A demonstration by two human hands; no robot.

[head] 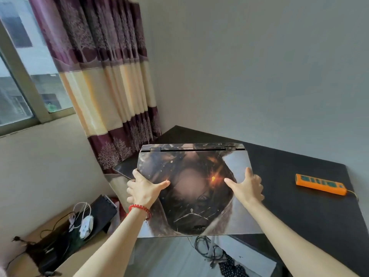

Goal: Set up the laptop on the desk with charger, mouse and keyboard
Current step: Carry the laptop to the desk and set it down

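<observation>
A closed laptop (191, 162) with a dark printed picture on its lid is held in the air over the left end of the black desk (299, 206). My left hand (142, 189) grips its left edge, thumb across the lid. My right hand (247, 186) grips its right edge the same way. A white mouse (86, 226) with its coiled cable lies on a black keyboard (99, 212) on a low surface at the lower left. A dark charger cable (48, 230) trails beside them.
An orange power strip (321, 184) lies at the desk's right side. A purple and cream curtain (111, 92) hangs behind the desk's left corner, beside a window (18, 76). Tangled cables (207, 248) lie on the floor under the laptop.
</observation>
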